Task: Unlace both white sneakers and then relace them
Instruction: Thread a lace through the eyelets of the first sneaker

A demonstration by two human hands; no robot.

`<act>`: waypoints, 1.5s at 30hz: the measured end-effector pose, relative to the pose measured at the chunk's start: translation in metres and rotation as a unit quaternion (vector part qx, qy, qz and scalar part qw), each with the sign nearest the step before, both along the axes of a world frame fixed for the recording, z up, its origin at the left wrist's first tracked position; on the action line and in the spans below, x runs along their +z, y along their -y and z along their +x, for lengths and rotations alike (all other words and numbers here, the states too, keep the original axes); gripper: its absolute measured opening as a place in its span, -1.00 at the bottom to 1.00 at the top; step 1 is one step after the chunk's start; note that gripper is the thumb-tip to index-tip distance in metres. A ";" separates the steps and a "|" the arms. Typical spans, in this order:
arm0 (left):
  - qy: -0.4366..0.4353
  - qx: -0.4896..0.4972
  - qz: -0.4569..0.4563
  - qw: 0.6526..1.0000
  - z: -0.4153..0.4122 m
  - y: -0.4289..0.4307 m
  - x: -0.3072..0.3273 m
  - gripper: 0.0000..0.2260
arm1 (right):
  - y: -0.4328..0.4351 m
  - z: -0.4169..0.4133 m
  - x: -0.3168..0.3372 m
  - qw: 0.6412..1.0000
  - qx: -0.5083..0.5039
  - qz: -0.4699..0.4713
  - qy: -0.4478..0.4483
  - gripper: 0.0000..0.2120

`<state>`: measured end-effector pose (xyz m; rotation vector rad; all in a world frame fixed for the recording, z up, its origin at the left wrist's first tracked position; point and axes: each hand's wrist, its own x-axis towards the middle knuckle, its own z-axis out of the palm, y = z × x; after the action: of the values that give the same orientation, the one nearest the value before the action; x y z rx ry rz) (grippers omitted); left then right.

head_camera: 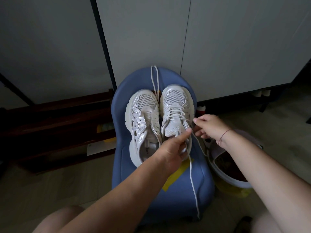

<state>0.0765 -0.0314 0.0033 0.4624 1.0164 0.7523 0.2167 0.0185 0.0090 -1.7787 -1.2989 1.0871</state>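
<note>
Lurker: progress on the lacing job, how's it looking? Everything's sitting on that blue padded plastic chair, right?

Regular: yep. I'm calling it about halfway through the unlacing, and I'm not seeing anything being relaced yet. The white mesh sneaker with bare eyelets is lying on the left side of the chair's seat. A loose white cord lace is running out between the two shoes and hanging past the chair's far edge.

Lurker: and the other shoe?

Regular: the white mesh sneaker with crossed lacing is sitting on the right side of the chair's seat, with lace crossing through the eyelets nearer the toe. The left hand is pinching a strand by the tongue, thumb and forefinger closing on it. The right hand is pinching lace too, just off that shoe's outer edge. A free white lace tail is trailing down toward the chair's near edge.

Lurker: so what's remaining?

Regular: I'm guessing it's pulling this lace fully out, then relacing both. Not ruling out that this shoe is already being relaced, though.
</note>
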 end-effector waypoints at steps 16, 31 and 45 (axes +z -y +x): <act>-0.037 0.044 0.015 0.998 0.001 -0.003 -0.003 -0.74 | 0.032 -0.004 0.004 0.973 0.108 -0.189 -0.080 -0.81; -0.046 0.005 -0.034 0.998 0.004 0.000 0.006 -0.61 | 0.030 0.002 0.043 0.902 0.048 -0.085 -0.420 -0.81; -0.107 -0.022 0.128 0.986 -0.015 -0.002 0.017 -0.76 | 0.023 -0.001 0.036 0.981 0.052 0.186 -0.013 -0.74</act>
<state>0.0618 -0.0293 0.0201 0.7995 1.1092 0.8106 0.2162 -0.0042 0.0451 -1.4280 -1.4841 0.8504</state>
